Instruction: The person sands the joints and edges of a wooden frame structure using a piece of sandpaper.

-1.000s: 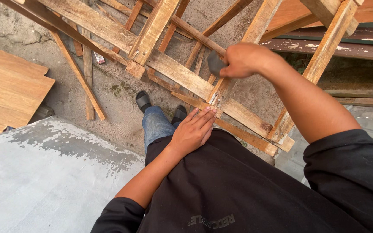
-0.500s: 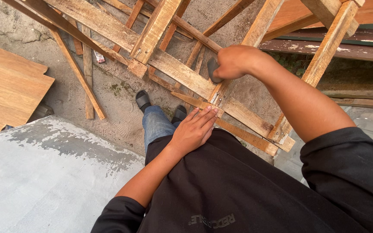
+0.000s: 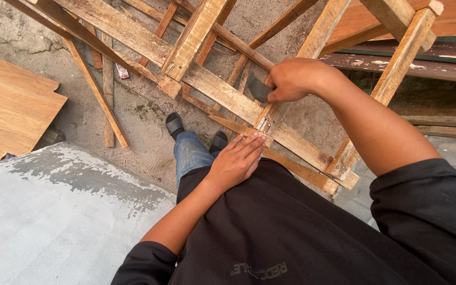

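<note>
Right hand (image 3: 291, 79) in a closed grip on dark tool (image 3: 258, 89) above wooden frame (image 3: 222, 95); left hand (image 3: 237, 161) open, flat, fingertips on frame

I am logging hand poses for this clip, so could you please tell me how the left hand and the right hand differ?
The left hand lies open and flat, fingers stretched along a wooden slat by the person's lap; the right hand is closed in a fist-like grip on a dark tool. The left hand sits low and close to the body, while the right hand is raised farther out over the wooden frame. Both are bare and come out of black sleeves.
</note>
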